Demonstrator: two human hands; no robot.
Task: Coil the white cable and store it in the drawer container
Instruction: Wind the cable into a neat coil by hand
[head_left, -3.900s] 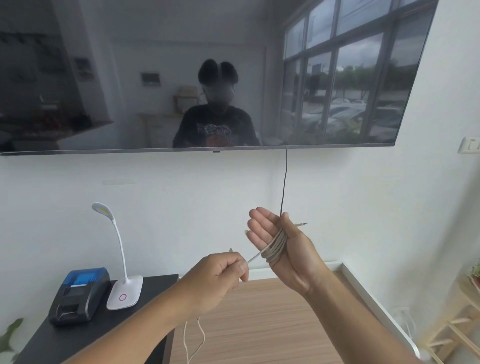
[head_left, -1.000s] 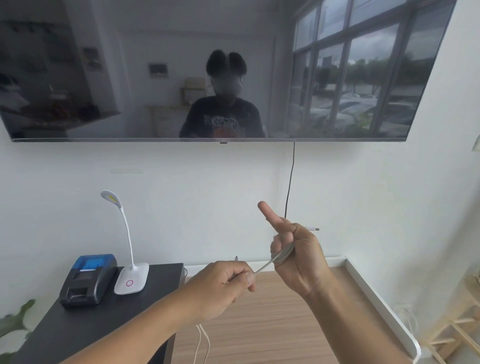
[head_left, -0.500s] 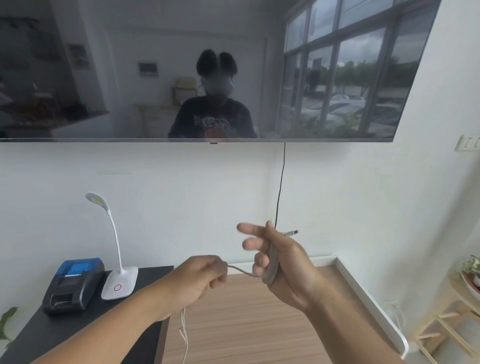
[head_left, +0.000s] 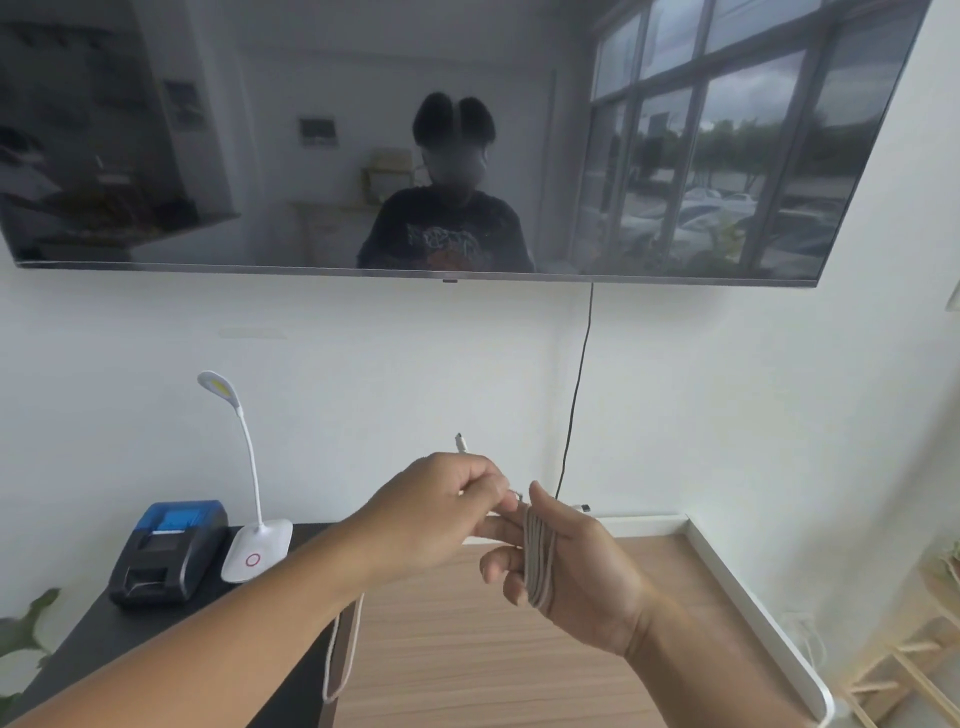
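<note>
The white cable (head_left: 535, 561) is wound in several turns around the fingers of my right hand (head_left: 576, 571), held up in front of the wall. My left hand (head_left: 441, 512) pinches the cable right beside those fingers, touching them. One plug end sticks up above my left fist, and another plug shows just behind my right hand. A slack loop of cable (head_left: 340, 660) hangs down below my left forearm. No drawer container is in view.
A wooden tabletop with a white raised rim (head_left: 737, 587) lies below my hands. To the left, a black table (head_left: 93, 639) carries a blue-and-black receipt printer (head_left: 169, 551) and a white desk lamp (head_left: 254, 545). A wall-mounted TV (head_left: 415, 140) hangs above, with a black cord (head_left: 576, 395).
My left hand has risen and come right up against my right hand's fingers. A plug end now sticks up above my left fist. More cable sits around my right fingers than earlier.
</note>
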